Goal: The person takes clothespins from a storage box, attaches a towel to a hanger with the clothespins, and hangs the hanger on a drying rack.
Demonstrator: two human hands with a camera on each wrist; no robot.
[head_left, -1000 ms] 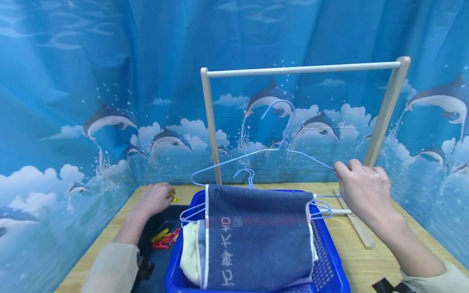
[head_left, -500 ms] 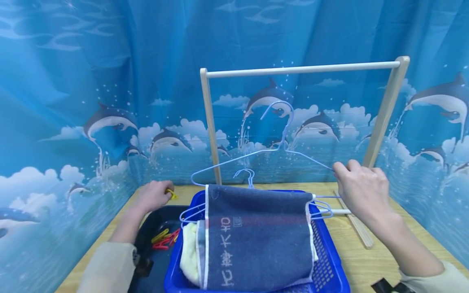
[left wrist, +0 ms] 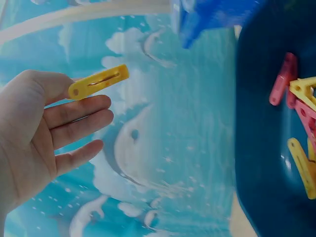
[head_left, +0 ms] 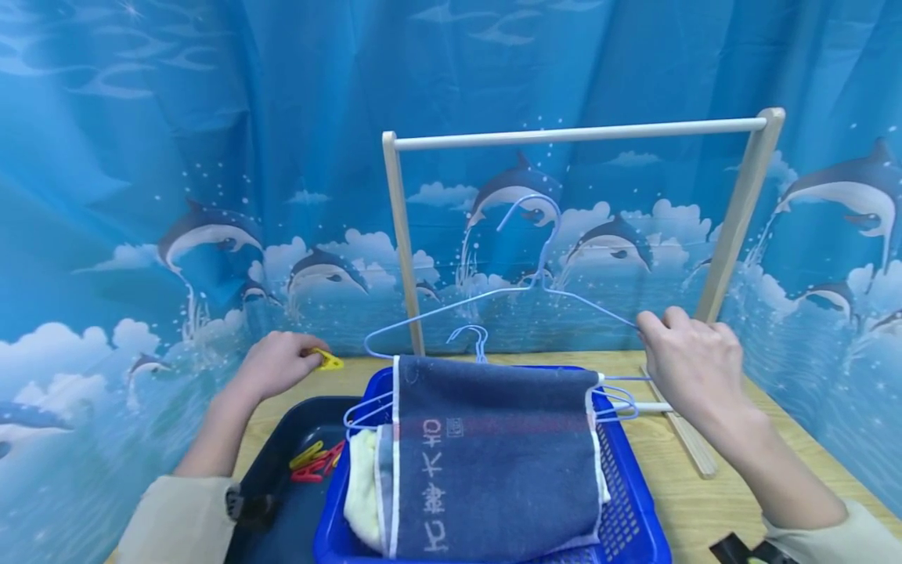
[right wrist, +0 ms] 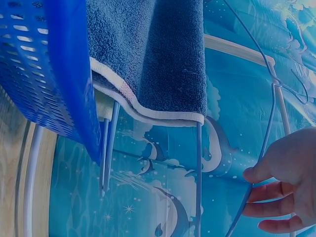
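My left hand (head_left: 278, 365) pinches a yellow clothespin (left wrist: 98, 82) between thumb and index finger, the other fingers spread loosely. It is above the far left rim of a dark tray (head_left: 262, 439). On the right, my right hand (head_left: 694, 356) holds the sloping shoulder of a blue wire hanger (head_left: 465, 300) between thumb and fingers. A dark blue towel (head_left: 496, 462) with white edging hangs folded over the hanger's lower bar, in front of and over a blue basket (head_left: 637, 509). The hanger's hook points up.
Red clothespins (head_left: 310, 473) and yellow ones lie in the tray. More hangers (head_left: 479, 338) and a pale yellow cloth (head_left: 362, 493) are in the basket. Behind stands a wooden rack with a white rail (head_left: 578, 135); its foot (head_left: 694, 446) runs along the table at right.
My left hand has lifted and moved left and back from the tray with the yellow clothespin. The right hand, hanger and towel have stayed nearly still.
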